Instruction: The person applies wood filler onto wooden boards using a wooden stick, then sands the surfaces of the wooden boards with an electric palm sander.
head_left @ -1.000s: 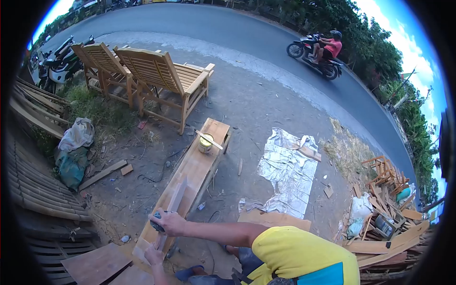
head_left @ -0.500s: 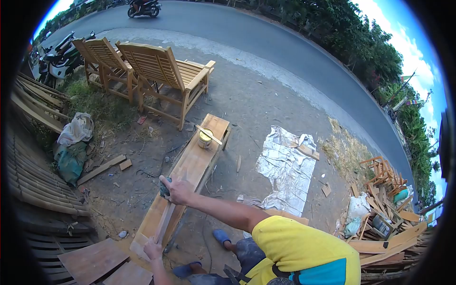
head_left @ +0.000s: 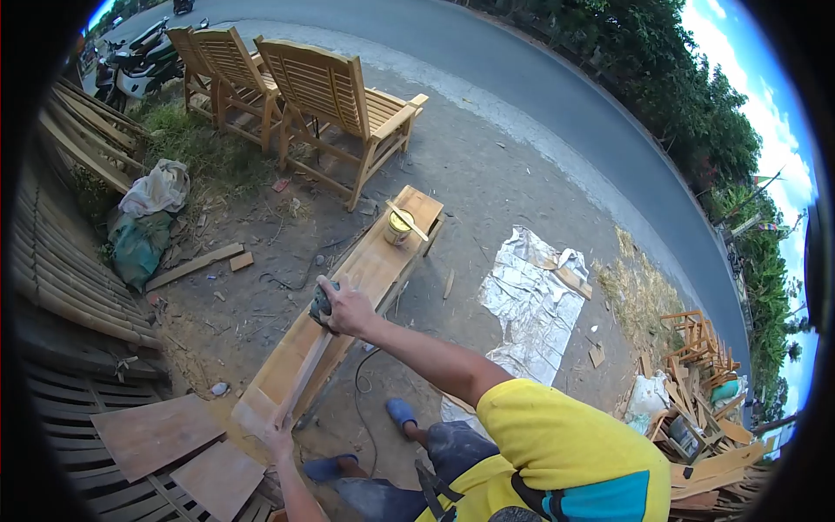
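My right hand [head_left: 350,309] is closed round a dark green sanding tool [head_left: 322,304], which rests on a narrow wooden strip [head_left: 306,370]. The strip lies lengthwise along a long wooden bench [head_left: 370,261]. Nearer to me, my left hand [head_left: 278,438] grips the near end of that strip, its fingers partly hidden. Toward the far end of the bench stands an open can [head_left: 397,230] with a flat stick [head_left: 407,220] across its top.
Wooden chairs [head_left: 326,91] stand beyond the bench. A whitish sheet [head_left: 535,300] lies on the ground to the right, near a pile of scrap wood [head_left: 704,426]. Flat boards [head_left: 156,432] and a bamboo structure [head_left: 78,261] are on the left. A cable [head_left: 358,391] runs by the bench.
My right hand and the tool have moved forward along the strip. The camera view has shifted. The motorcycle has passed leftward along the road to the far upper left.
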The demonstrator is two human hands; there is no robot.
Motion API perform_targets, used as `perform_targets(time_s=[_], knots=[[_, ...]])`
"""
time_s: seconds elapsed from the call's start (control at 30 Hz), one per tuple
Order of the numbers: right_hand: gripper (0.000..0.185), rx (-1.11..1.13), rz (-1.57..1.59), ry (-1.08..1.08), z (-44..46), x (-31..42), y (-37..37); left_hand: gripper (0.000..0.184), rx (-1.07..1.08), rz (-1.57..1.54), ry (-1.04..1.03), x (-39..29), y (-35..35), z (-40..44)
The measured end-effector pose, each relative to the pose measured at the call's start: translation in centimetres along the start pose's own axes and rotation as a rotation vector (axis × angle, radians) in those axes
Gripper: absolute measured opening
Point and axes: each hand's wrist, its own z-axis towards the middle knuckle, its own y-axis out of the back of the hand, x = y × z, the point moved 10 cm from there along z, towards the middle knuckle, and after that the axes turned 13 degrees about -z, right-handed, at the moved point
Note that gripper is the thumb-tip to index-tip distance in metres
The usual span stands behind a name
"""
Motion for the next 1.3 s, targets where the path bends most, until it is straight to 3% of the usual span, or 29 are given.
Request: perform_targets(time_s=[0.07, 0.1, 0.17, 0.23, 0.27, 0.33, 0.53, 0.6, 0.67, 0.73, 0.77, 0.8, 0.87, 1.03, 1.17, 1.3], knots=[[0.083, -0.056, -0.035, -0.001, 0.4, -0.7, -0.2, 0.027, -0.004, -0.322, 0.004, 4.7, -2.0, 0.9], [0.082, -0.026, -0.048, 0.019, 0.1, 0.4, -0.3, 0.027, -0.011, -0.100, 0.056, 1.8, -1.9, 0.3], [0.084, 0.017, -0.060, 0.046, -1.1, 3.1, -0.5, 0.032, -0.004, -0.181, 0.060, 1.5, -2.3, 0.1], [0.081, 0.019, -0.093, 0.131, -2.7, 6.6, -1.0, 0.036, -0.018, -0.068, -0.028, 0.4, -1.8, -0.3], [0.079, 0.008, -0.089, 0.177, -3.7, 8.7, -1.3, 0.038, -0.024, -0.015, 0.048, 3.1, -2.2, -0.4], [0.079, -0.005, -0.107, 0.279, -5.6, 11.9, -2.8, 0.042, -0.043, -0.063, -0.015, 0.6, -1.4, -0.4], [0.088, 0.164, -0.053, 0.443, -13.1, 23.0, -5.1, 0.039, -0.031, -0.028, 0.042, 3.7, -1.9, -0.1], [0.083, 0.244, -0.018, 0.506, -14.6, 25.4, -6.0, 0.039, -0.065, -0.493, 0.162, 7.0, -3.3, -0.1], [0.083, 0.234, 0.001, 0.531, -15.1, 25.3, -6.3, 0.041, -0.137, -0.541, 0.136, 1.0, -0.9, -0.6], [0.082, 0.189, -0.010, 0.475, -13.8, 22.9, -5.4, 0.046, 0.083, -0.001, 0.171, 0.6, -1.5, -0.4], [0.081, 0.152, -0.010, 0.430, -13.0, 21.2, -4.7, 0.052, 0.067, 0.047, 0.145, 1.1, -1.8, -0.3], [0.081, 0.136, -0.041, 0.364, -11.9, 19.1, -4.3, 0.052, 0.073, 0.045, 0.146, 1.6, -2.3, -0.7], [0.078, 0.048, -0.100, 0.261, -9.3, 14.0, -2.8, 0.057, -0.051, -0.042, -0.169, -0.9, -1.5, -1.2], [0.080, -0.181, -0.140, 0.065, -4.6, 3.9, -0.1, 0.055, -0.009, -0.013, -0.052, -0.2, -1.4, -0.2], [0.078, -0.123, -0.094, 0.172, -6.2, 8.8, -1.6, 0.047, 0.078, 0.043, 0.147, -0.3, -0.9, 0.9], [0.080, 0.033, -0.011, 0.374, -11.6, 20.5, -4.4, 0.037, 0.017, -0.027, 0.041, 1.3, -0.5, 2.6]])
